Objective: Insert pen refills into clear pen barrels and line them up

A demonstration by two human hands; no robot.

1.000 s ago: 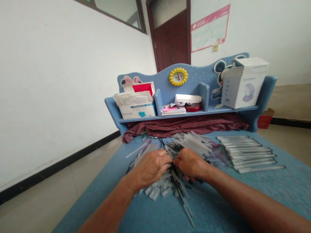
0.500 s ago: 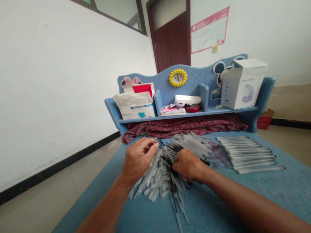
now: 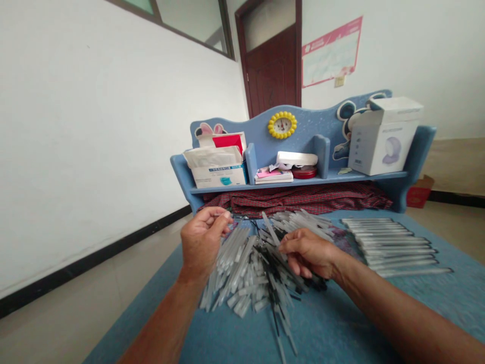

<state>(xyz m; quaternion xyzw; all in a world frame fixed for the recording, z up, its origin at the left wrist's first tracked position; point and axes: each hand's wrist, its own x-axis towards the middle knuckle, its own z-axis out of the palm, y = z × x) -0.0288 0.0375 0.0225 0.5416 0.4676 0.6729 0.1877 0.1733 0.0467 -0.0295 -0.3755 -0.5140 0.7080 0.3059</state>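
My left hand (image 3: 202, 240) is raised over the left side of a heap of clear plastic pen barrels (image 3: 233, 258). Its thumb and forefinger are pinched together; whatever is between them is too small to make out. Over the right side of the heap, my right hand (image 3: 308, 253) pinches the lower end of a clear pen barrel (image 3: 270, 228), which tilts up to the left. Thin black pen refills (image 3: 273, 288) lie among the barrels below. Behind the right hand is a further pile of whitish clear tubes (image 3: 303, 222).
A row of pens (image 3: 397, 247) lies on the right of the blue table (image 3: 333, 328). Checked cloth (image 3: 273, 199) is bunched under the blue shelf (image 3: 231, 189) at the back. The shelf bears a mask box (image 3: 215, 172), a red round tin (image 3: 305, 173) and a white carton (image 3: 382, 139).
My right hand has lifted out of the pile and now has a clear barrel between its fingertips. My left hand has shifted a little left, away from the heap's middle. The view has tilted slightly.
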